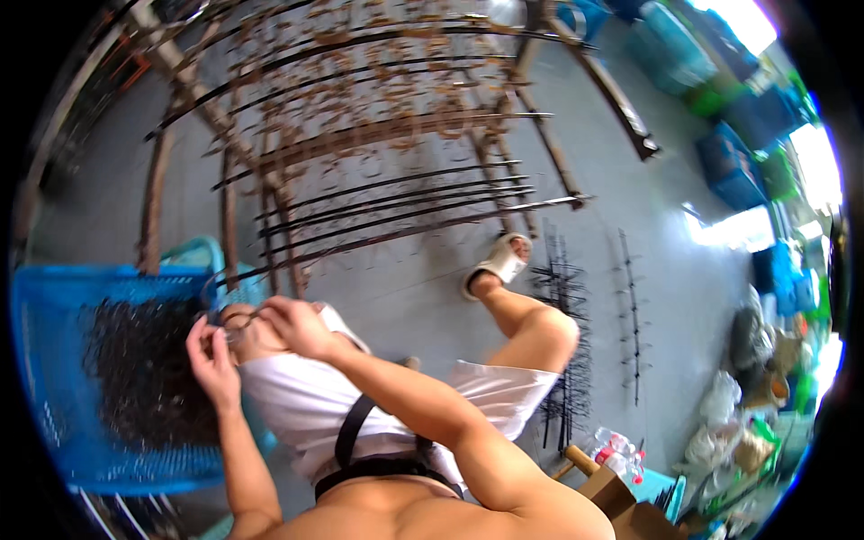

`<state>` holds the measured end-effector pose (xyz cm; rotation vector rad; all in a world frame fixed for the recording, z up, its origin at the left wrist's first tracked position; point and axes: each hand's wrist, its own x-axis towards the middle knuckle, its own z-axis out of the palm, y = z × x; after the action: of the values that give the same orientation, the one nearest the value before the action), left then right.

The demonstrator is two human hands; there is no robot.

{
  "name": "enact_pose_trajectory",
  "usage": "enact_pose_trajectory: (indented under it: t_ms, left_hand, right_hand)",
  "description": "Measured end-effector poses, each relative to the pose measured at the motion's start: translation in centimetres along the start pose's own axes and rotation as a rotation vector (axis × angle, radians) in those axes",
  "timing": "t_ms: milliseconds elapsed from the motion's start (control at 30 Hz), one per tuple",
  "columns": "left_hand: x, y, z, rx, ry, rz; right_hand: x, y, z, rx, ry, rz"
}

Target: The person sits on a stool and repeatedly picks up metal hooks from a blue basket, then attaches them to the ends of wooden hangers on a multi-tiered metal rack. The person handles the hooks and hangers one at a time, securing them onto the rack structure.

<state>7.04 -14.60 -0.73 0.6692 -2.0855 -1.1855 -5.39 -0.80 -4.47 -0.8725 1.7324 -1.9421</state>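
Observation:
My left hand (212,358) and my right hand (293,326) meet just above my knee, at the edge of a blue plastic basket (54,297). Between their fingertips they pinch a small dark metal ring (238,322); its exact shape is too small to make out. The basket is heaped with dark small metal pieces (139,369). In front of me stands a wooden rack (270,180) of long dark rods (405,193), the upper ones strung with several brownish rings (378,81).
Loose black spiked rods (567,297) lie on the grey floor beside my sandalled foot (497,263). Blue and green crates (729,166) line the far right wall. Bags, bottles (616,450) and a cardboard box (621,504) sit at lower right.

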Motion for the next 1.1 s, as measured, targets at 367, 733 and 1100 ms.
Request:
enact_pose_trajectory:
  t_ms: [367, 733, 1100]
  left_hand:
    - [0.6, 7.5, 0.9, 0.039, 0.085, 0.066]
    - [-0.5, 12.4, 3.9, 0.384, -0.354, 0.0]
    - [-5.8, 11.7, 6.9, -0.318, -0.338, -0.472]
  right_hand:
    - [-3.3, -11.2, -11.2, 0.538, 0.584, 0.522]
    - [-6.4, -7.7, -37.0, 0.096, 1.412, -0.221]
    - [-7.4, -3.8, -38.0, 0.206, 1.366, -0.062]
